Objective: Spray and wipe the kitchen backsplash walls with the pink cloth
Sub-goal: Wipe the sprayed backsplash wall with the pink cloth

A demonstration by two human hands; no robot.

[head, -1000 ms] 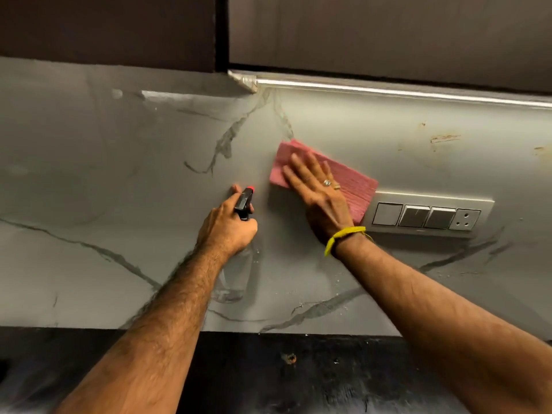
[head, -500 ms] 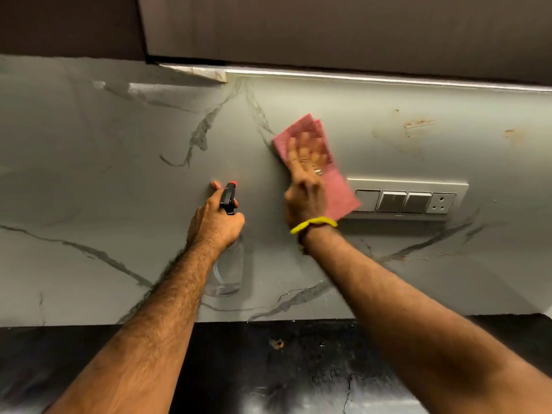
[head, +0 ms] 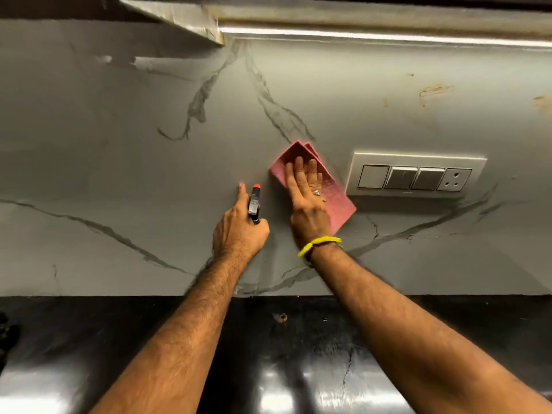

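Sliding down from its higher spot, the right hand (head: pixel 307 201) is now pressing the pink cloth (head: pixel 321 183) flat-fingered against the backsplash (head: pixel 119 162), just left of the switch plate (head: pixel 415 174). The cloth's long axis is running down to the right. The left hand (head: pixel 239 231), its grip curled round the spray bottle (head: pixel 254 203), is waiting just beside.

No legible text, label, brand, number or sign was found. The spray bottle head (head: pixel 254 201), the pink cloth (head: pixel 328 186) and the switch panel (head: pixel 415 174) carried no readable marking; a small dark mark on the panel's lower edge was too small to read.
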